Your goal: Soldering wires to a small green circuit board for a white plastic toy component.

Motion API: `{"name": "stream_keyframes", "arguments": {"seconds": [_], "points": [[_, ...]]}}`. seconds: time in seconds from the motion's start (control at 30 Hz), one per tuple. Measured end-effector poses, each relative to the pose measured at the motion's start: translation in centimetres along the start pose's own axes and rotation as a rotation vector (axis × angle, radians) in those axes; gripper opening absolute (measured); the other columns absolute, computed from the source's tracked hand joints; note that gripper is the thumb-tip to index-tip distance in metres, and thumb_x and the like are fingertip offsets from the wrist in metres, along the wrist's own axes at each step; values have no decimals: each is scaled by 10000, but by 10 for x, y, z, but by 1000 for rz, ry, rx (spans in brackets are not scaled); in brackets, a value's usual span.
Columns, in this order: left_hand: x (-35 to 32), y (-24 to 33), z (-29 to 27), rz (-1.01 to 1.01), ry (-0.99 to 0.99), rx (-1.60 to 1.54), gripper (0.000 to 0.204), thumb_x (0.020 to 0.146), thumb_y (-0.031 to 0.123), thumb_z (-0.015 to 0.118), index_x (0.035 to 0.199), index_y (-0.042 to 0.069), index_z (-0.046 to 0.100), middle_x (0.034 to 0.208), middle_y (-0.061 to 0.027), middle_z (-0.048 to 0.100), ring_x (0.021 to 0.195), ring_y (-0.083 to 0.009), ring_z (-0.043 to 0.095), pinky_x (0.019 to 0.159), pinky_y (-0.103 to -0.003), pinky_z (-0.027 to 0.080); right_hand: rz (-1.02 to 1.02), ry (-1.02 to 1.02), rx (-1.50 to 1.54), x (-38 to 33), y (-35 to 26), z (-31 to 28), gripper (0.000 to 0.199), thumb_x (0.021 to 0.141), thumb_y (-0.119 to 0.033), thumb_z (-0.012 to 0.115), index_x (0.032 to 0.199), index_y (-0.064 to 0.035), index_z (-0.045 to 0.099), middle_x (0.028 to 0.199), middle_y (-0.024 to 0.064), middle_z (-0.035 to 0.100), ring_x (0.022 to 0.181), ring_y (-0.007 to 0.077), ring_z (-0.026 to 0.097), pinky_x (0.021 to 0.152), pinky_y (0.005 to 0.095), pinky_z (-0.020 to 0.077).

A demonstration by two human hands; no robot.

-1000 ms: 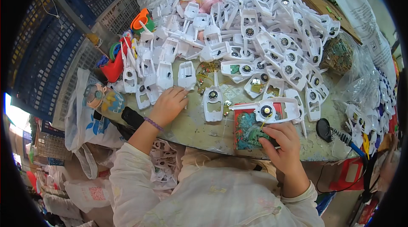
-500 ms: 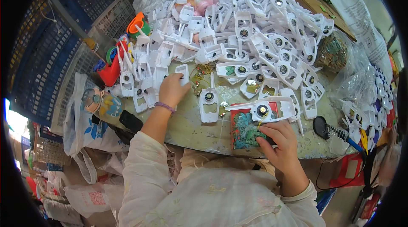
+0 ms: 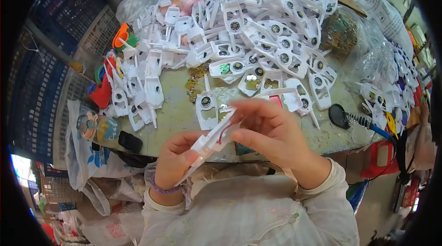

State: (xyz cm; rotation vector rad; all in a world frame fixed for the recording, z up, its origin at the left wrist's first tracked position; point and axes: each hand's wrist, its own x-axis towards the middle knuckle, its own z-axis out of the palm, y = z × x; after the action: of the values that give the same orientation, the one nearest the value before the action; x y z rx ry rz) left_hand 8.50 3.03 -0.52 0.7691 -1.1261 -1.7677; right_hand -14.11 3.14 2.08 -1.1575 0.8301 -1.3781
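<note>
A white plastic housing half (image 3: pixel 209 142) is held up slantwise near the table's front edge, with a red wire curving along its inner side. My left hand (image 3: pixel 174 157) is closed on its lower end, thumb on the near face. At the upper end, my right hand (image 3: pixel 278 138) curls its fingers and thumb around the housing and partly hides it. Past my hands lies a white handled housing (image 3: pixel 206 113) with a round black speaker. Behind my right hand, another white housing (image 3: pixel 290 95) rests over a red tray (image 3: pixel 275 100), mostly covered.
White housings (image 3: pixel 258 34) lie heaped across the back of the table (image 3: pixel 177 117). Small wired circuit boards (image 3: pixel 195 82) sit left of centre. A soldering iron (image 3: pixel 368 124) rests in its stand at the right. A bottle (image 3: pixel 103 128) stands at the left edge.
My left hand has come back from the pile with a white housing. My right hand has left the circuit board at the tray and risen to the housing. The view has shifted.
</note>
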Motion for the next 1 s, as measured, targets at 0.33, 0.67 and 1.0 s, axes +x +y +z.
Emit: {"name": "stream_keyframes", "arguments": {"seconds": [0.33,0.67,1.0], "points": [[4,20,-68,-276,-171,184,538,961,404,500,1229,-62,524,1223,-148,587,1063,-203,597,843,-320,500,-85,-327,-243,-18,8,10,126,805,29,713,924,12,676,877,88,682,774,125,639,659,240,499],[-29,-4,28,81,38,477,379,851,25,667,1221,0,590,960,-74,679,765,-99,637,710,-234,524,18,-56,18,-35,43,28,113,837,-39,709,927,17,671,847,59,667,757,74,640,645,206,513],[-16,-20,20,269,127,513,170,805,33,710,974,9,711,792,-60,662,659,-91,608,589,-217,466,-173,-72,-200,-33,46,18,149,787,69,706,911,9,648,906,91,625,813,159,589,704,256,465]]}}
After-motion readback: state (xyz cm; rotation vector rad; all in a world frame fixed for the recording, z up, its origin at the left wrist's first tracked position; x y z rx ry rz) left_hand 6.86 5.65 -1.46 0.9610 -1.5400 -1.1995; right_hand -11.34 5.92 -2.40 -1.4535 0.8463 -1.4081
